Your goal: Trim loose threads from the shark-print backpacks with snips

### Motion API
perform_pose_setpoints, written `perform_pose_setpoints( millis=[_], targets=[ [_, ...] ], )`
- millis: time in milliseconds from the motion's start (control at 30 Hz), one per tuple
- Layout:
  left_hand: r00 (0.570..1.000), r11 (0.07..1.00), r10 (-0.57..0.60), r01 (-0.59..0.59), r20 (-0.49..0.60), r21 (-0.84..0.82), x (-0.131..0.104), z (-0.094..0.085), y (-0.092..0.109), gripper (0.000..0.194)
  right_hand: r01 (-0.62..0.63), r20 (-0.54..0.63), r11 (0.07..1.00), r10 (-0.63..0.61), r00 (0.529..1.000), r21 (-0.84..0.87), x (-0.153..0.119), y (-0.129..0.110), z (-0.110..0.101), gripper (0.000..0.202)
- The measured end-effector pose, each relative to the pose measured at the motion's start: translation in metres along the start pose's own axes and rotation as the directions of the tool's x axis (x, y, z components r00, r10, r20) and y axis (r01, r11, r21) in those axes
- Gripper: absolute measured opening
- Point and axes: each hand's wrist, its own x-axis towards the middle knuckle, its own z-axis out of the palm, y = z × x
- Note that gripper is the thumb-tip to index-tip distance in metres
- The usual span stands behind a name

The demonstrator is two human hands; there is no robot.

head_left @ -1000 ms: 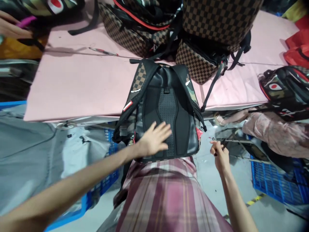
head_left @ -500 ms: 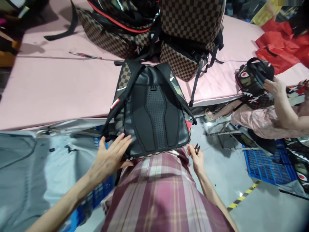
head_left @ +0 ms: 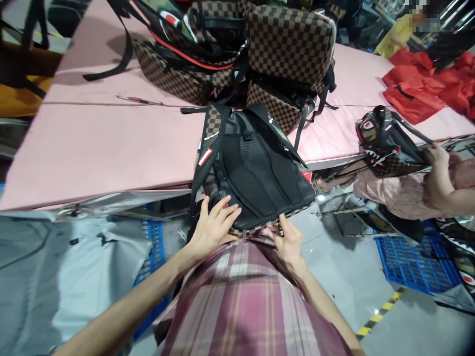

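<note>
A black backpack (head_left: 260,173) with checkered edges lies back panel up, its top on the pink table and its bottom edge over my lap. Spread fingers of my left hand (head_left: 215,222) rest on its lower left corner. My right hand (head_left: 289,240) is closed at the bottom edge, with a small part of the dark snips (head_left: 281,231) showing by the fingers. The snips' blades are mostly hidden.
Checkered bags (head_left: 291,44) stand at the back of the pink table (head_left: 92,143), with a pen (head_left: 139,101) to their left. At right, a person's hand (head_left: 439,155) holds another backpack (head_left: 386,143). Red fabric (head_left: 411,89) lies behind it. A blue crate (head_left: 415,262) stands on the floor.
The backpack has turned and shifted right. My left hand has moved right with its corner, and my right hand has come in left to the bottom edge. The other person's hand has moved right.
</note>
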Motion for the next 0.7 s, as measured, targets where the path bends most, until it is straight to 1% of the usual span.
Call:
perform_pose_setpoints(
  millis=[33, 133, 200, 233, 300, 367, 433, 500, 533, 567, 633, 667, 700],
  targets=[
    [1.0, 1.0, 0.001, -0.001, -0.018, -0.016, 0.007, -0.001, 0.004, 0.054, 0.067, 0.009, 0.997, -0.067, 0.998, -0.04, 0.001, -0.011, 0.001, 0.046],
    [1.0, 0.998, -0.023, 0.022, -0.016, -0.053, 0.02, -0.002, 0.01, 0.052, 0.242, 0.004, 0.963, -0.244, 0.97, -0.114, 0.007, -0.039, 0.002, 0.045],
    [0.999, 0.997, -0.042, 0.041, -0.02, -0.063, 0.024, -0.001, 0.012, 0.049, 0.278, -0.025, 0.953, -0.283, 0.959, -0.123, 0.013, -0.05, 0.001, 0.039],
    [0.998, 0.997, -0.049, 0.047, -0.026, -0.064, 0.025, 0.0, 0.012, 0.048, 0.27, -0.031, 0.957, -0.274, 0.961, -0.108, 0.016, -0.052, 0.0, 0.036],
    [0.998, 0.997, -0.05, 0.048, -0.031, -0.056, 0.026, 0.001, 0.012, 0.047, 0.188, -0.017, 0.982, -0.188, 0.982, -0.011, 0.021, -0.055, 0.0, 0.029],
    [0.999, 0.998, -0.039, 0.038, -0.021, -0.04, 0.027, 0.002, 0.012, 0.047, 0.044, 0.02, 0.987, -0.047, 0.999, 0.157, 0.024, -0.055, 0.0, 0.025],
    [1.0, 1.0, -0.026, 0.026, 0.004, -0.011, 0.026, 0.002, 0.01, 0.047, -0.092, 0.049, 0.94, 0.081, 0.996, 0.329, 0.027, -0.053, 0.0, 0.021],
    [0.999, 1.0, -0.019, 0.018, 0.045, 0.025, 0.022, 0.003, 0.005, 0.044, -0.191, 0.053, 0.869, 0.188, 0.981, 0.456, 0.031, -0.043, -0.002, 0.016],
    [0.998, 0.999, -0.016, 0.014, 0.068, 0.041, 0.018, 0.003, 0.001, 0.042, -0.256, 0.045, 0.823, 0.272, 0.961, 0.507, 0.034, -0.034, -0.005, 0.014],
    [0.997, 0.999, -0.011, 0.007, 0.081, 0.051, 0.013, 0.003, -0.004, 0.04, -0.328, 0.029, 0.766, 0.375, 0.926, 0.553, 0.038, -0.023, -0.009, 0.012],
    [0.996, 0.998, 0.002, -0.007, 0.089, 0.057, 0.001, 0.004, -0.015, 0.039, -0.448, -0.005, 0.642, 0.575, 0.818, 0.622, 0.046, 0.008, -0.019, 0.009],
    [0.996, 0.998, 0.011, -0.016, 0.089, 0.054, -0.006, 0.003, -0.02, 0.039, -0.48, -0.014, 0.596, 0.636, 0.772, 0.644, 0.049, 0.024, -0.024, 0.009],
    [0.996, 0.999, 0.007, -0.011, 0.093, 0.05, -0.013, 0.003, -0.025, 0.038, -0.499, -0.012, 0.563, 0.671, 0.741, 0.659, 0.051, 0.041, -0.029, 0.01]
  ],
)
